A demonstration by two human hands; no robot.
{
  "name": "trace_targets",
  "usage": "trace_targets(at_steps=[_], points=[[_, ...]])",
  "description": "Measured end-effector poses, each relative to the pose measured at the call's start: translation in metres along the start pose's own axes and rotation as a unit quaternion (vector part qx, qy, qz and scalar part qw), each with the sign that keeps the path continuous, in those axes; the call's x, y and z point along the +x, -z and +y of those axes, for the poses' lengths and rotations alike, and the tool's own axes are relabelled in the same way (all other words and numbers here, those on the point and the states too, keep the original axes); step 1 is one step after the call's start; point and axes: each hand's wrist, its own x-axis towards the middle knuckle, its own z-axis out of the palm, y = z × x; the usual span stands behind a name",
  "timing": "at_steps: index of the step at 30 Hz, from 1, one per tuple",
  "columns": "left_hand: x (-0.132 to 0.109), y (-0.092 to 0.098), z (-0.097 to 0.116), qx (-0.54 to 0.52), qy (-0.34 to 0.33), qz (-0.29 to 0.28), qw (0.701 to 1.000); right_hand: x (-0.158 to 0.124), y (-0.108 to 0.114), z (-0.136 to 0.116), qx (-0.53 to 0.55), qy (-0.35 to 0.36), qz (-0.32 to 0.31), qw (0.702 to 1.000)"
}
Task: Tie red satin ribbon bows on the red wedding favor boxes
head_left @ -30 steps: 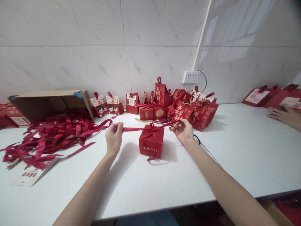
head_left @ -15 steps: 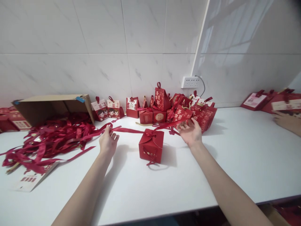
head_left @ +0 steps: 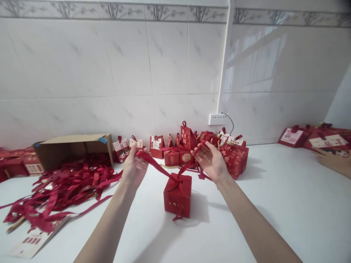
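A small red gift box (head_left: pixel 177 197) stands on the white counter (head_left: pixel 274 204) in front of me. A red ribbon (head_left: pixel 157 166) is knotted at its top and runs up in a V to both hands. My left hand (head_left: pixel 134 166) is closed on the ribbon's left end, raised above and left of the box. My right hand (head_left: pixel 210 160) pinches the ribbon's right end, above and right of the box. Both ribbon ends are pulled taut.
A heap of loose red ribbons (head_left: pixel 63 186) lies at the left before an open cardboard box (head_left: pixel 71 148) on its side. Several finished red gift boxes (head_left: pixel 208 146) crowd the wall under a socket (head_left: pixel 217 119). Another person's hand (head_left: pixel 333 160) works at the far right.
Both hands have risen from counter height and moved closer together, lifting the ribbon ends from a flat line into a V above the box. The view has tilted upward.
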Motion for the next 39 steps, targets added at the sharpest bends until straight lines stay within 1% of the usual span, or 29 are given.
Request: trace_targets(at_steps=[1, 3, 6, 7, 9, 12, 15, 17, 20, 22, 23, 24, 25, 27, 29, 30, 32, 33, 35, 37, 39], points=[[-0.005, -0.012, 0.000, 0.015, 0.000, -0.034, 0.999, -0.001, -0.012, 0.000, -0.016, 0.010, -0.027, 0.999], [-0.014, -0.032, 0.000, 0.052, -0.001, -0.074, 0.996, -0.006, -0.033, 0.000, -0.052, 0.032, -0.088, 0.994], [-0.027, -0.054, -0.001, 0.095, -0.005, -0.127, 0.987, -0.013, -0.055, 0.000, -0.105, 0.052, -0.165, 0.979], [-0.031, -0.058, 0.000, 0.099, -0.007, -0.143, 0.985, -0.015, -0.060, 0.000, -0.118, 0.056, -0.179, 0.975], [-0.037, -0.065, 0.003, 0.095, -0.005, -0.157, 0.983, -0.020, -0.067, 0.000, -0.127, 0.060, -0.193, 0.971], [-0.045, -0.068, 0.011, 0.083, 0.000, -0.150, 0.985, -0.028, -0.070, -0.005, -0.118, 0.060, -0.197, 0.971], [-0.051, -0.062, 0.025, 0.084, -0.010, -0.133, 0.987, -0.040, -0.064, -0.019, -0.099, 0.056, -0.159, 0.981], [-0.055, -0.051, 0.035, 0.088, -0.020, -0.120, 0.989, -0.050, -0.053, -0.033, -0.097, 0.047, -0.115, 0.988], [-0.061, -0.023, 0.048, 0.110, -0.015, -0.114, 0.987, -0.065, -0.024, -0.054, -0.118, 0.021, -0.062, 0.991], [-0.066, 0.004, 0.056, 0.167, 0.013, -0.131, 0.977, -0.073, 0.001, -0.066, -0.147, -0.015, -0.063, 0.987], [-0.069, 0.018, 0.060, 0.218, 0.042, -0.149, 0.964, -0.077, 0.015, -0.070, -0.173, -0.046, -0.077, 0.981], [-0.072, 0.031, 0.063, 0.285, 0.072, -0.164, 0.942, -0.080, 0.028, -0.073, -0.210, -0.079, -0.086, 0.971], [-0.074, 0.044, 0.065, 0.370, 0.093, -0.171, 0.909, -0.083, 0.040, -0.074, -0.256, -0.108, -0.087, 0.957], [-0.081, 0.061, 0.066, 0.543, 0.053, -0.160, 0.823, -0.087, 0.058, -0.071, -0.365, -0.134, -0.060, 0.919], [-0.091, 0.067, 0.062, 0.657, 0.004, -0.165, 0.735, -0.091, 0.064, -0.062, -0.468, -0.129, -0.038, 0.874], [-0.097, 0.066, 0.058, 0.690, 0.000, -0.182, 0.701, -0.094, 0.064, -0.055, -0.505, -0.126, -0.046, 0.852], [-0.113, 0.061, 0.046, 0.722, 0.031, -0.231, 0.651, -0.099, 0.056, -0.038, -0.550, -0.131, -0.096, 0.819], [-0.120, 0.058, 0.039, 0.731, 0.051, -0.247, 0.633, -0.102, 0.051, -0.029, -0.554, -0.143, -0.129, 0.810], [-0.134, 0.055, 0.027, 0.743, 0.076, -0.257, 0.613, -0.109, 0.042, -0.013, -0.542, -0.185, -0.188, 0.798], [-0.141, 0.056, 0.020, 0.741, 0.093, -0.265, 0.610, -0.115, 0.038, -0.001, -0.520, -0.235, -0.221, 0.791], [-0.143, 0.060, 0.017, 0.726, 0.110, -0.282, 0.618, -0.119, 0.038, 0.005, -0.491, -0.279, -0.237, 0.790]])
